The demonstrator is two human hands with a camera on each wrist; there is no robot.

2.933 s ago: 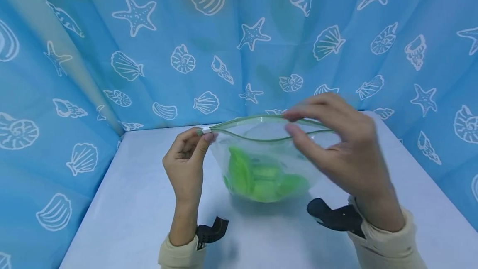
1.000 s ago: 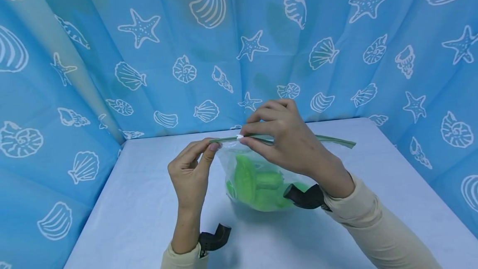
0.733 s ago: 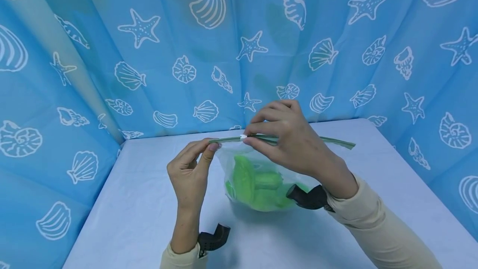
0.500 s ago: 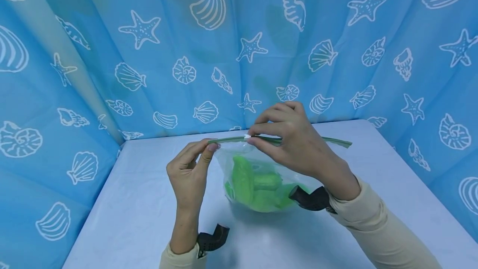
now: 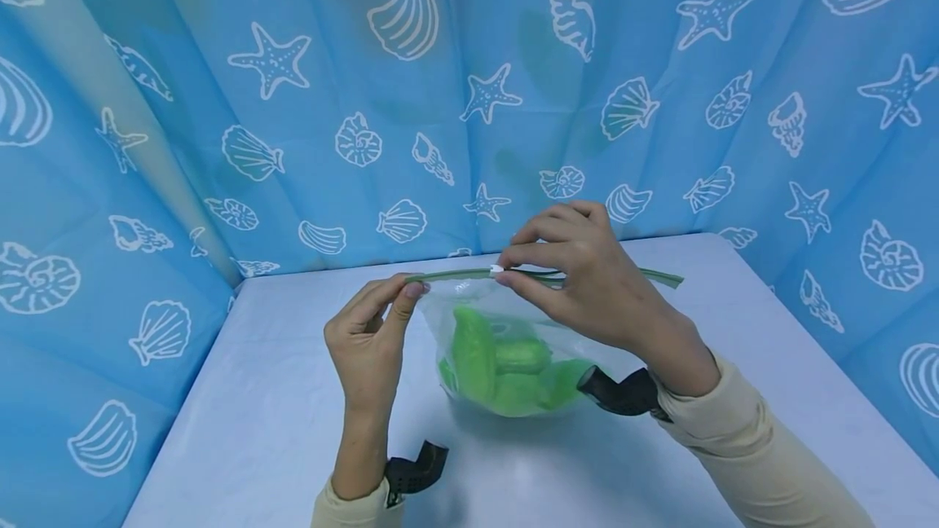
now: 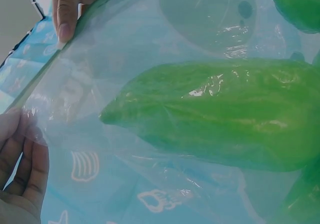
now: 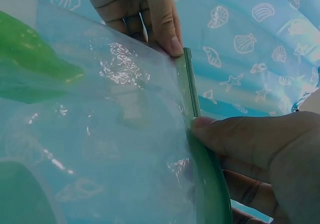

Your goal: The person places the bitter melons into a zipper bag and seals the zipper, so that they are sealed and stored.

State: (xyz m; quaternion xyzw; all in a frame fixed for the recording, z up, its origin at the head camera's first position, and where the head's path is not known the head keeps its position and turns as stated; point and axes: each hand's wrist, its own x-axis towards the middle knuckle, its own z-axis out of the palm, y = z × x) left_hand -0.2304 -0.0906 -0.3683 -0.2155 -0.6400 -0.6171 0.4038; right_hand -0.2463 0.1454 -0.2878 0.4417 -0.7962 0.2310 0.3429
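A clear zip bag [image 5: 456,293] with a green zip strip [image 5: 451,275] is held upright by its top edge. My left hand [image 5: 370,336] pinches the strip's left end between thumb and fingers. My right hand [image 5: 590,271] pinches the small white slider [image 5: 496,270] on the strip. Left of the slider the strip lies together; to the right its two edges stand slightly apart, partly behind my fingers. Inside are several bright green, vegetable-like pieces [image 5: 473,357]. In the left wrist view one long green piece [image 6: 215,114] tapers to a pointed tip.
The bag is over a white-covered table [image 5: 279,398]. A blue curtain [image 5: 330,104] with white shells and starfish surrounds the table's back and sides. A black wrist mount [image 5: 416,469] sits on the left wrist, another black mount [image 5: 619,391] on the right.
Earlier the bag's mouth gaped, the slider was at the left end, and my right hand was not on it. My right hand has since drawn the slider rightward; my left hand keeps its pinch.
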